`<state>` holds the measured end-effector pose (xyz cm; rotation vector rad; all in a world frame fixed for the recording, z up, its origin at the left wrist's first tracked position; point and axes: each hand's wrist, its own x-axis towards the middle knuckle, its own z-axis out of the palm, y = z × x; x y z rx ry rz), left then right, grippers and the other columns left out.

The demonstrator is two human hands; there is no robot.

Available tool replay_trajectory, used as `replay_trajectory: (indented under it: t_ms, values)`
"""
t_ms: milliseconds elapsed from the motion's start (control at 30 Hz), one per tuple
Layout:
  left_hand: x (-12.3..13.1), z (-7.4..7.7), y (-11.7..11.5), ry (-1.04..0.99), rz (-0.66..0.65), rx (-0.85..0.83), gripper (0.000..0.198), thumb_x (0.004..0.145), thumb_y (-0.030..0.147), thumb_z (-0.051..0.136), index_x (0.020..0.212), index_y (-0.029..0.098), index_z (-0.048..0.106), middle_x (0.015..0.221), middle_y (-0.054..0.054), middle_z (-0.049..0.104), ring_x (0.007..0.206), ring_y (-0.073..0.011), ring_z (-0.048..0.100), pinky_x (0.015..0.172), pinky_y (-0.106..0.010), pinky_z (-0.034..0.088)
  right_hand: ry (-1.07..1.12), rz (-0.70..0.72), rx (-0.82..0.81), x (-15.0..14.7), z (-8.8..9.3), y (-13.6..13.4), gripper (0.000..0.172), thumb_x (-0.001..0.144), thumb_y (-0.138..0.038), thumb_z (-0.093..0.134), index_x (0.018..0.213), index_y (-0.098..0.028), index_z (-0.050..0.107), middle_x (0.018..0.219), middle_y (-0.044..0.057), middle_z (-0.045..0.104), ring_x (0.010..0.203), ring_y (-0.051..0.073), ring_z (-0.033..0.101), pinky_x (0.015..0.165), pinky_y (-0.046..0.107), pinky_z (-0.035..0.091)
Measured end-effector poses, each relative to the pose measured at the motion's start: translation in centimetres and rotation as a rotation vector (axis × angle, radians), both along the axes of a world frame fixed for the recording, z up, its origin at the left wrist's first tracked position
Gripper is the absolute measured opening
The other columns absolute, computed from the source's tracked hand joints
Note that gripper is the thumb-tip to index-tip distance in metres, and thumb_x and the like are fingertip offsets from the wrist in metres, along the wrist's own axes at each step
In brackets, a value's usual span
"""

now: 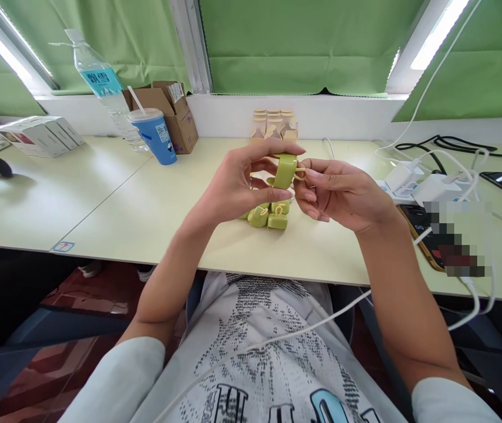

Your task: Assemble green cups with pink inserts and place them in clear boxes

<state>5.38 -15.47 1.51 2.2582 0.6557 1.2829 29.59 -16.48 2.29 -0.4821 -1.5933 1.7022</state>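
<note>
My left hand (233,185) holds a small glossy yellow-green case (285,171) above the table, its thumb below and fingers on top. From the case's right side sticks out a thin pale-yellow loop (300,174). The fingertips of my right hand (341,191) are closed in a pinch on this loop. Below my hands, several similar green pieces (277,221) lie grouped on the tabletop, some with the same kind of loop. My left hand partly covers that group. What kind of item the case is I cannot make out.
Small cream-coloured boxes (273,124) stand against the back wall. At left are a blue cup (156,138) with a straw, a cardboard box (183,123), a water bottle (107,88) and white boxes (42,135). Chargers (436,191), cables and a phone (418,232) occupy the right side.
</note>
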Motion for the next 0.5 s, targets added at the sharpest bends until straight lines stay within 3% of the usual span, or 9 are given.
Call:
replay_trajectory:
  t_ms: [133, 333, 500]
  values:
    - [-0.02, -0.08, 0.06, 0.015, -0.007, 0.009, 0.055, 0.091, 0.047, 0.097, 0.140, 0.033, 0.077, 0.135, -0.005, 0.080, 0.117, -0.0270, 0.083, 0.082, -0.035, 0.074, -0.063, 0.045, -0.001, 0.31, 0.33, 0.08, 0.035, 0.099, -0.041, 0.088, 0.094, -0.020, 0.060, 0.070, -0.006, 0.051, 0.052, 0.010, 0.054, 0.045, 0.023, 0.036]
    - [0.05, 0.17, -0.05, -0.018, -0.076, -0.061, 0.056, 0.089, 0.051, 0.098, 0.137, 0.031, 0.078, 0.135, -0.006, 0.080, 0.115, -0.0269, 0.082, 0.087, -0.038, 0.075, -0.075, -0.001, -0.036, -0.09, 0.54, -0.38, 0.025, 0.104, -0.041, 0.073, 0.094, -0.021, 0.062, 0.062, -0.007, 0.041, 0.046, 0.010, 0.041, 0.045, 0.026, 0.030]
    - [0.05, 0.11, -0.05, -0.047, -0.133, -0.133, 0.055, 0.088, 0.046, 0.099, 0.136, 0.029, 0.079, 0.138, -0.006, 0.079, 0.115, -0.0262, 0.083, 0.085, -0.035, 0.075, -0.047, -0.029, -0.014, -0.30, -0.04, -0.05, 0.021, 0.092, -0.029, 0.083, 0.088, -0.019, 0.065, 0.066, -0.008, 0.040, 0.050, 0.007, 0.033, 0.043, 0.023, 0.029]
